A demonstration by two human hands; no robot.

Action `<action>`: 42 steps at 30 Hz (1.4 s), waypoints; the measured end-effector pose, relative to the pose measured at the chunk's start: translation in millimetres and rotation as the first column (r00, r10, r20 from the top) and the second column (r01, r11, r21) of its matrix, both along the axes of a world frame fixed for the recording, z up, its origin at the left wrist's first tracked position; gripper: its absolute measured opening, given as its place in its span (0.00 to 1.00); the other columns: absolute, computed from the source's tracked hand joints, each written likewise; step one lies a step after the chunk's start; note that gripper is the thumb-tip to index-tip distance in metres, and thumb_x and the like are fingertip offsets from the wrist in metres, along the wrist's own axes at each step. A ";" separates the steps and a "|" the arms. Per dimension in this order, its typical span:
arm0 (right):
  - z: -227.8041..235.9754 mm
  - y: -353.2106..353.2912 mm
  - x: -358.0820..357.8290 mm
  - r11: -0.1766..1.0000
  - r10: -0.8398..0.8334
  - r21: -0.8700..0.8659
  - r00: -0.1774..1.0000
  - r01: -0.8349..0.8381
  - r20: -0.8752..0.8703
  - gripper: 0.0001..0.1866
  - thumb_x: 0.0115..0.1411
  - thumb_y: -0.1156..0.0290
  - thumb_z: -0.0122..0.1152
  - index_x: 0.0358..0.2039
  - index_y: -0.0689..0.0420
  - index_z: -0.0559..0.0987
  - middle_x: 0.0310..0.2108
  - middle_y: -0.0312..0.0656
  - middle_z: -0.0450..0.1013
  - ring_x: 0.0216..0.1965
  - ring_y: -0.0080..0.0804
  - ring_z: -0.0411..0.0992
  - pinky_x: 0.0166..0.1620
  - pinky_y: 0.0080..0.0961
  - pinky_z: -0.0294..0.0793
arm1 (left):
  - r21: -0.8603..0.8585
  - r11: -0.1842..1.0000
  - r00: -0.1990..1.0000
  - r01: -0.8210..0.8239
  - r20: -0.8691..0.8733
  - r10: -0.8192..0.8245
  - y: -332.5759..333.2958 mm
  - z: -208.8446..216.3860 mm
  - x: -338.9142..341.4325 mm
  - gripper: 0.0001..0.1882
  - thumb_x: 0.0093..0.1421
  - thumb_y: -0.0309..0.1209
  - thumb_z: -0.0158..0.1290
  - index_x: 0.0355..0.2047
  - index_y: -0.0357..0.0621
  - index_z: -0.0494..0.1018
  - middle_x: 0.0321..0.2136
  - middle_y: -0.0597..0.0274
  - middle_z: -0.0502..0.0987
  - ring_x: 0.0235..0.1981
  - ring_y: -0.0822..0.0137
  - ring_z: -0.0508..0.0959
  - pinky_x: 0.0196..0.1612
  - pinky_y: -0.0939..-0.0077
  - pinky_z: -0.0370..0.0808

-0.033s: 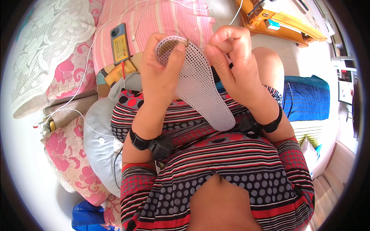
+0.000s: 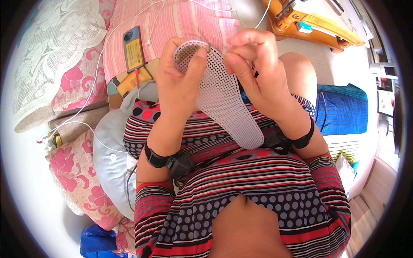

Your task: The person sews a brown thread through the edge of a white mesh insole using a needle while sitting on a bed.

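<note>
Above the lap, a white sole-shaped mesh (image 2: pixel 223 96) is pinched at its far, toe end by the left hand (image 2: pixel 183 81), while the right hand (image 2: pixel 258 71) is closed at that same edge, long axis running back toward the body.

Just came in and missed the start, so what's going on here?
A seated person holds a white, sole-shaped plastic mesh sheet over their lap. The left hand grips its upper end, where a small patch looks stitched, and the right hand pinches at the top edge beside it. A phone lies on the striped pillow behind.
</note>
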State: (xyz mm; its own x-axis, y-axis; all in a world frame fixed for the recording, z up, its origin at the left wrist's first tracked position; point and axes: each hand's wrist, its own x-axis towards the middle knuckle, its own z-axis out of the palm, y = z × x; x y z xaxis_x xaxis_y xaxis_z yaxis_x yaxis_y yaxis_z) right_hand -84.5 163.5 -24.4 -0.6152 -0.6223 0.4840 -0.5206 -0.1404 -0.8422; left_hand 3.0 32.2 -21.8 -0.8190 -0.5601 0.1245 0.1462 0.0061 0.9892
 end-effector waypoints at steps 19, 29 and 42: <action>2.1 -4.5 -6.8 0.997 -0.078 -0.026 0.957 0.074 -0.278 0.09 0.48 0.83 0.64 0.32 0.62 0.80 0.24 0.36 0.70 0.21 0.18 0.66 0.22 0.14 0.64 | 0.007 0.995 0.993 -0.095 -0.076 0.095 2.1 0.0 0.2 0.04 0.57 0.25 0.55 0.31 0.41 0.71 0.26 0.71 0.73 0.25 0.84 0.68 0.29 0.90 0.65; 5.7 -2.0 -7.0 0.998 -0.063 0.010 0.958 0.068 -0.280 0.09 0.48 0.82 0.63 0.32 0.62 0.79 0.23 0.38 0.68 0.22 0.26 0.67 0.24 0.19 0.66 | -0.066 0.991 0.991 -0.114 -0.083 0.108 3.1 -1.6 -0.6 0.04 0.56 0.23 0.55 0.32 0.38 0.71 0.26 0.69 0.74 0.26 0.83 0.70 0.31 0.90 0.66; 13.5 2.9 -7.6 0.995 -0.040 0.077 0.967 0.061 -0.253 0.08 0.46 0.83 0.61 0.29 0.62 0.77 0.22 0.43 0.68 0.22 0.38 0.69 0.25 0.26 0.68 | -0.393 0.903 0.981 -0.171 -0.154 0.119 1.1 -6.5 -2.5 0.06 0.52 0.20 0.57 0.29 0.37 0.70 0.26 0.66 0.73 0.26 0.80 0.71 0.30 0.87 0.68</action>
State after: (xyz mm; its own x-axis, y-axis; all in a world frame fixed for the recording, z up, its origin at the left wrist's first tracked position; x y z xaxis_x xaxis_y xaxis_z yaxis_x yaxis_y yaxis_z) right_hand -92.1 166.4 -11.0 -0.5121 -0.6382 0.5748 -0.7215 -0.0434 -0.6911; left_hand 0.4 33.3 -28.3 -0.6962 -0.5518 0.4592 0.2339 0.4304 0.8718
